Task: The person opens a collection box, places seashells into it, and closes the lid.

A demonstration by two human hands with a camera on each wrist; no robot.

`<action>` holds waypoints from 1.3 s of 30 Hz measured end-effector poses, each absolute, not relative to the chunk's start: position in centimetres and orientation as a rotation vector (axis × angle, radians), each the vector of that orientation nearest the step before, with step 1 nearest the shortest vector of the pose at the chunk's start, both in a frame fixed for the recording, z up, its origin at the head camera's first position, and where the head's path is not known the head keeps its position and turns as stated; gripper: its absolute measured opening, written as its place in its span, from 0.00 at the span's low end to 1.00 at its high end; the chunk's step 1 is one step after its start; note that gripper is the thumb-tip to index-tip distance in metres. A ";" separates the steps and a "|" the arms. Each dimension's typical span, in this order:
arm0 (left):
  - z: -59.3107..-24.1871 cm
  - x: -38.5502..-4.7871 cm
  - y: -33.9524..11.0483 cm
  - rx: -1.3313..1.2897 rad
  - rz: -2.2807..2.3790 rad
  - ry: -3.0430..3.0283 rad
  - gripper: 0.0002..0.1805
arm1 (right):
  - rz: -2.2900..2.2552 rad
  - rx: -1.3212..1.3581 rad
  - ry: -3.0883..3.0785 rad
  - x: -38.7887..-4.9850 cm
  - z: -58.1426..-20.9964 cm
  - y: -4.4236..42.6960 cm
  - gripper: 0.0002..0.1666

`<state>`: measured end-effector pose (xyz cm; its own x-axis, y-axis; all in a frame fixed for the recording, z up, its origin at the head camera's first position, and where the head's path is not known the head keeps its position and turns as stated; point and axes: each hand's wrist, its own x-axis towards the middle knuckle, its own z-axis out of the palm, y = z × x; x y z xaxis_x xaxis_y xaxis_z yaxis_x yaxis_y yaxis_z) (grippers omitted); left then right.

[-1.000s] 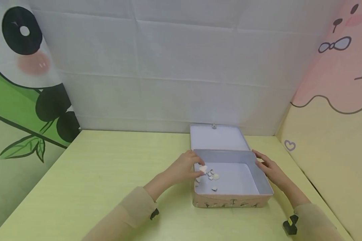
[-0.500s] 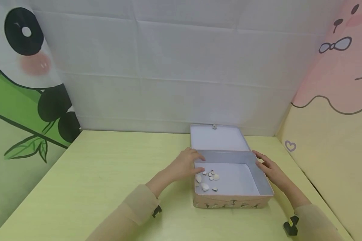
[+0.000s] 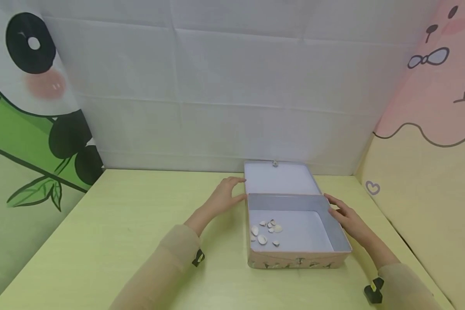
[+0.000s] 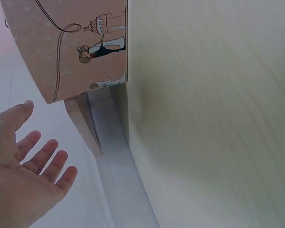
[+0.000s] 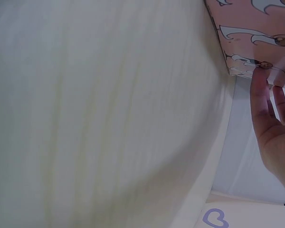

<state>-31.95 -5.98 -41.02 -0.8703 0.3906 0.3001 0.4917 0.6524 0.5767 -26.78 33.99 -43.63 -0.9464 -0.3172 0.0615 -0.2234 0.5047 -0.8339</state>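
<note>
A pink case with printed figures stands on the table, its lid tipped back behind it. Several pale seashells lie on the white floor of the case, toward its left side. My left hand is at the back left corner, fingers spread near the lid's edge and holding nothing. In the left wrist view that hand shows a bare palm beside the case's printed side. My right hand rests against the right wall of the case; in the right wrist view its fingertips touch the printed side.
The pale yellow table stretches to the left of the case. A white sheet hangs behind, and decorated panels with a panda and a pink figure stand at the sides.
My left hand has let go of a white shell, which now lies in the front left of the case. The hand has since drawn back and left toward the lid. My right hand has stayed put.
</note>
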 end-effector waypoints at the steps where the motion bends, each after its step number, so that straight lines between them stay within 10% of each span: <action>1: -41.2 -32.3 -6.0 -0.724 -1.010 -2.719 0.27 | -1.436 -0.475 2.640 -26.8 -43.6 34.0 0.32; 39: -44.5 -37.4 -5.3 -0.605 -1.416 -2.772 0.29 | -1.452 -0.452 2.631 -27.0 -43.8 33.8 0.32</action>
